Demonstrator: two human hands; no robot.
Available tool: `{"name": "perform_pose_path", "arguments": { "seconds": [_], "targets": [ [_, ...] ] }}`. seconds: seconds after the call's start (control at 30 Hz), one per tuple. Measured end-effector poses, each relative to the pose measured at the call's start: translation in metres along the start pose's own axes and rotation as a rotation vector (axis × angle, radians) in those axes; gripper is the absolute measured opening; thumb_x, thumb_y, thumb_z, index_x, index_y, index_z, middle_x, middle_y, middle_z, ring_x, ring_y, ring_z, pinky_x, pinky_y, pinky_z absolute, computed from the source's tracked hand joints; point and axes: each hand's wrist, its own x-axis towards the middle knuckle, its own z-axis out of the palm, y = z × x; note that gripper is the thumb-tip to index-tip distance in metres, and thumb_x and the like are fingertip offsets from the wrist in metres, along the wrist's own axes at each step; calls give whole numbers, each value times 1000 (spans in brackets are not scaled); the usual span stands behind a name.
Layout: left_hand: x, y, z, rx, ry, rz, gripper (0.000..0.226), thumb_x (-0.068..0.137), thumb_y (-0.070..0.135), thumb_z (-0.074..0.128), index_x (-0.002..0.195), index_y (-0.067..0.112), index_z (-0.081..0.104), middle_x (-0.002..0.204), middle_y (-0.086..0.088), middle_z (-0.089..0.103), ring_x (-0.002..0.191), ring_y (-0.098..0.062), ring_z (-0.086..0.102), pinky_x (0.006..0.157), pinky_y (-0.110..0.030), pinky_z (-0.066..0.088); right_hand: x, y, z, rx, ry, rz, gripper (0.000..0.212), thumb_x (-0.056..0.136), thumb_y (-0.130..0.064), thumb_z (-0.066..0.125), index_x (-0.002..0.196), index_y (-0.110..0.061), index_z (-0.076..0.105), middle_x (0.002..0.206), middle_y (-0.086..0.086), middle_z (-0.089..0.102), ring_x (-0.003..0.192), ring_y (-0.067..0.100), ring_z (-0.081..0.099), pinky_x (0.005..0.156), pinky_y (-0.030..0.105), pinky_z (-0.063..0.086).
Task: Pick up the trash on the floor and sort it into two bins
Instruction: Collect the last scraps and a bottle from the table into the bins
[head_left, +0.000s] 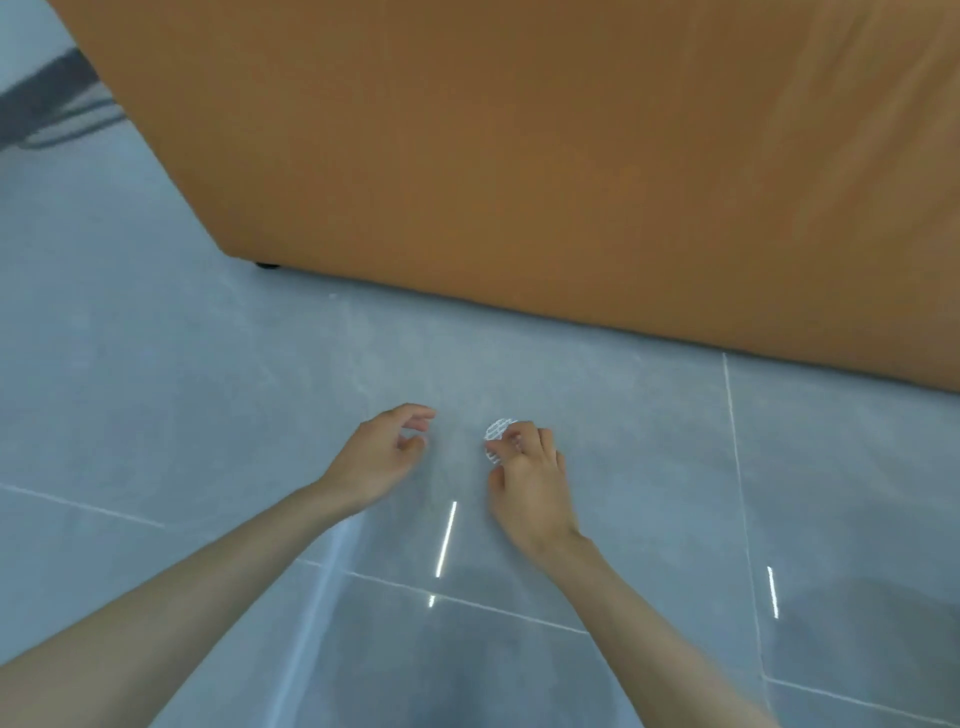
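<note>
The right hand pinches the small round white netted scrap lying on the grey tiled floor, the left hand loosely spread and empty; best secure it fully before lifting.

A single head-worn camera looks forward and steeply down, close above the left hand and right hand, which reach away from it. Beyond the hands the tiled floor runs to an orange furniture side facing the lens.

Soft, slightly blurred view; bright streaks glare on glossy floor
</note>
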Motion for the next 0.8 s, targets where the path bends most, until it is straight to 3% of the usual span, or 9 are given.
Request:
{"name": "perform_pose_path", "arguments": {
  "seconds": [0.1, 0.2, 0.33, 0.43, 0.5, 0.6, 0.73, 0.8],
  "targets": [
    [-19, -23, -26, -12, 107, -53, 33, 92, 6, 50, 121, 19, 58, 112, 1, 62, 71, -2, 52, 75, -16, 38, -2, -23, 17, -5, 32, -63, 33, 66, 3, 63, 96, -9, 72, 129, 19, 53, 109, 42, 50, 92, 46, 48],
    [-40, -45, -45, -18, 184, -141, 32, 93, 8, 47, 121, 21, 56, 108, 4, 61, 76, -10, 55, 74, -18, 40, -7, -38, 30, 13, 18, -47, 33, 71, 3, 63, 102, -7, 69, 140, 23, 44, 118, 45, 44, 100, 47, 39],
    [-61, -79, -62, -23, 289, -239, 30, 93, 10, 48, 120, 19, 56, 104, 2, 61, 73, -10, 55, 69, -19, 40, -7, -50, 37, 16, -47, -76, 25, 84, -6, 58, 106, -13, 67, 145, 10, 41, 128, 32, 36, 106, 39, 29],
    [-65, -90, -61, -32, 287, -274, 30, 93, 11, 48, 120, 19, 56, 105, 1, 60, 79, -14, 56, 71, -20, 39, 0, -50, 34, 94, -43, -63, 13, 84, -11, 63, 96, -15, 67, 130, 4, 49, 117, 26, 39, 100, 27, 32],
    [-61, -88, -54, -27, 262, -260, 31, 91, 11, 50, 121, 19, 56, 109, 0, 59, 80, -14, 55, 75, -20, 39, 4, -48, 28, 217, -63, 18, 14, 81, -12, 66, 91, -17, 59, 111, 0, 50, 105, 22, 42, 85, 19, 30],
    [-51, -76, -38, 38, 164, -164, 40, 89, 10, 54, 128, 22, 52, 118, -3, 55, 87, -15, 54, 84, -20, 40, 7, -42, 20, 404, -114, 152, 25, 80, -8, 66, 90, -20, 47, 95, -3, 55, 87, 18, 49, 67, 19, 29],
    [-34, -52, -15, 247, -87, -9, 54, 89, 22, 58, 138, 37, 39, 126, -2, 43, 114, -20, 46, 98, -31, 40, 5, -32, 5, 557, 7, 214, 19, 86, -5, 60, 94, -18, 49, 96, -5, 57, 85, 16, 50, 64, 19, 30],
    [-27, -42, -5, 371, -137, 41, 53, 89, 24, 57, 136, 39, 39, 125, 0, 39, 115, -20, 41, 92, -34, 42, 4, -30, -2, 627, 67, 265, 17, 88, -4, 57, 96, -16, 49, 98, -7, 56, 83, 12, 50, 61, 12, 32]
  ]
}}
